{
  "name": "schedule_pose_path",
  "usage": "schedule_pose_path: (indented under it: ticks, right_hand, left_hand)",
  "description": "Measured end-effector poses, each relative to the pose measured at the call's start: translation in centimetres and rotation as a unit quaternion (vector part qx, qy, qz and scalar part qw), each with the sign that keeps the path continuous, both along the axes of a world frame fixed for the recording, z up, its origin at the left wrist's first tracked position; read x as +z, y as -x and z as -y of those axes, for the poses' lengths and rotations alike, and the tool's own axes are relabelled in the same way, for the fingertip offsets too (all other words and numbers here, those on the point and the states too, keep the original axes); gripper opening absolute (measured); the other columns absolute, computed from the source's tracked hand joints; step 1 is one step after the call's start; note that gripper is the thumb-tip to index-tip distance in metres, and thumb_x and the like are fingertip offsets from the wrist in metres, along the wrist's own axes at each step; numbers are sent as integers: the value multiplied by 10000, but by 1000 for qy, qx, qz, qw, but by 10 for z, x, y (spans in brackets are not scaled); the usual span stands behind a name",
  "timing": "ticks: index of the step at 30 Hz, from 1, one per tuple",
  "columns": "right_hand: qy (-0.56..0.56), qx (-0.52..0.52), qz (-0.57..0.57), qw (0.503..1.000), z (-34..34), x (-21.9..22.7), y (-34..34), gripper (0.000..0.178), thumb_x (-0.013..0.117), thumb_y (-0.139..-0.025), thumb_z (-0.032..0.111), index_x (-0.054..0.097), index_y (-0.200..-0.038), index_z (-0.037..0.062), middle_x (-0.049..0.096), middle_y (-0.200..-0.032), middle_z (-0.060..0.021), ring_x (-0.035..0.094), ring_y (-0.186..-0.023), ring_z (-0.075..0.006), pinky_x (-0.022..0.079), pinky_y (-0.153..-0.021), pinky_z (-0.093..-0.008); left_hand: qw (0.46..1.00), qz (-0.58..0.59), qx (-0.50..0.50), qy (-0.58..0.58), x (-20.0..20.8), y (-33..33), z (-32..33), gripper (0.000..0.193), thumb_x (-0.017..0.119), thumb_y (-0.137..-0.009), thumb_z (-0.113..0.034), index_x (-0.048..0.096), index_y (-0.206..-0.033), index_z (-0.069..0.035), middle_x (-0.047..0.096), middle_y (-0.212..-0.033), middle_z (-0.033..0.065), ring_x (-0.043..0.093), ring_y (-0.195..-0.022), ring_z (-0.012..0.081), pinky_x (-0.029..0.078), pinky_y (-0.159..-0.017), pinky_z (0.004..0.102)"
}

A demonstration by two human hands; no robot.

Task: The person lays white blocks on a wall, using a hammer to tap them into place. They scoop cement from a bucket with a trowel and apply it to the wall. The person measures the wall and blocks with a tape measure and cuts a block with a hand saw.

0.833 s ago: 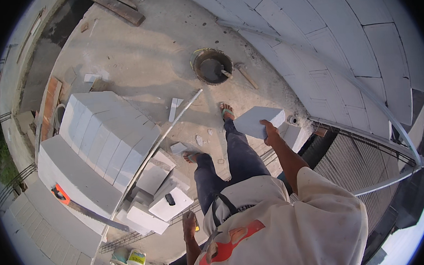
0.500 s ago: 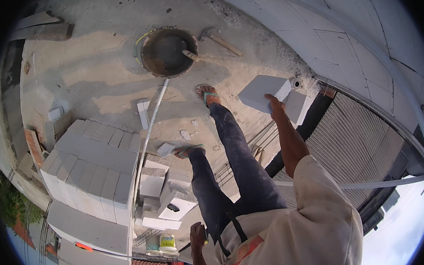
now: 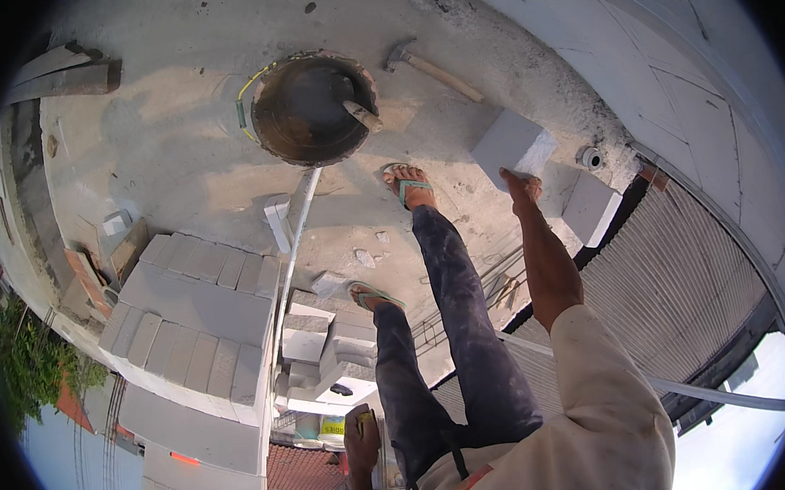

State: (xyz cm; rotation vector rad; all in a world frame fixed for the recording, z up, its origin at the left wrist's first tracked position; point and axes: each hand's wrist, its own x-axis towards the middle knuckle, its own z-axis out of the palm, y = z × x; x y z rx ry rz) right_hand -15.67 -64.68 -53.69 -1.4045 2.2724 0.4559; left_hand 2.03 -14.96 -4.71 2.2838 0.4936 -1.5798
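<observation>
My right hand (image 3: 522, 189) grips the near edge of a light grey lightweight concrete block (image 3: 505, 142), out ahead on the right. Whether the block touches the floor, I cannot tell. A second block (image 3: 591, 206) sits to the right of that hand, beside a short white pipe end (image 3: 592, 158). My left hand (image 3: 362, 442) hangs low by my left leg, its fingers closed round a small yellowish thing that mostly stays hidden. Beyond the gripped block lies a hammer (image 3: 436, 72) with a wooden handle.
A mortar bucket (image 3: 268, 118) with a wooden-handled tool stands ahead. Stacked blocks (image 3: 189, 298) fill the left, with loose blocks (image 3: 313, 340) near my sandalled feet. A pale pole (image 3: 288, 269) runs between. A wall (image 3: 662, 94) and corrugated roof (image 3: 681, 263) lie right.
My right hand has carried the block forward, away from the second block and closer to the hammer. The left hand stays low with its fingers closed. The whole view has shifted somewhat.
</observation>
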Motion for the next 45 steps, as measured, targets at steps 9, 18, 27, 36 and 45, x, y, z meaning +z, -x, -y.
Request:
schedule_pose_path:
  ticks: [9, 18, 27, 36, 45]
  right_hand:
    - [-416, 195, 113, 881, -70, 262, -40, 896, 731, -919, 639, 506, -1548, 41, 682, -1304, -209, 660, -1174, -336, 591, -864, -574]
    - [-616, 325, 97, 711, -167, 370, -185, 1026, 468, -992, 811, 338, -1670, 53, 446, -1653, -203, 444, -1488, -360, 296, -1232, -592]
    - [-492, 531, 113, 681, -289, 513, -445, 825, 607, -1028, 600, 391, -1633, 83, 586, -1520, -208, 601, -1364, -386, 461, -1085, -642]
    - [-354, 844, 155, 370, -477, 533, -601, 511, 752, -942, 310, 700, -1258, -89, 769, -1081, -182, 763, -827, -240, 582, -758, -355]
    - [-358, 889, 200, 204, -744, 617, -719, 674, 780, -947, 428, 630, -1404, -45, 736, -1141, -125, 750, -974, -209, 535, -770, -303]
  left_hand:
    - [989, 98, 106, 9, 73, -9, -24, 373, 625, -1015, -294, 634, -1281, -33, 708, -1072, 193, 687, -899, 294, 544, -790, 408]
    - [890, 171, 420, 45, 72, 89, -106, 480, 604, -968, -331, 634, -1331, -17, 695, -1046, 113, 681, -933, 194, 557, -805, 368]
    - [587, 228, 772, 91, -10, 137, -154, 628, 630, -947, -316, 565, -1482, 7, 714, -1165, 178, 701, -974, 253, 582, -843, 392]
    - [385, 550, 730, 125, 17, 19, -307, 783, 581, -1031, -272, 260, -1658, 69, 606, -1392, 252, 629, -1214, 265, 530, -1007, 318]
    - [285, 566, 767, 100, 93, -62, -428, 613, 553, -1021, -229, 321, -1541, -1, 658, -922, 97, 683, -727, 175, 566, -599, 317]
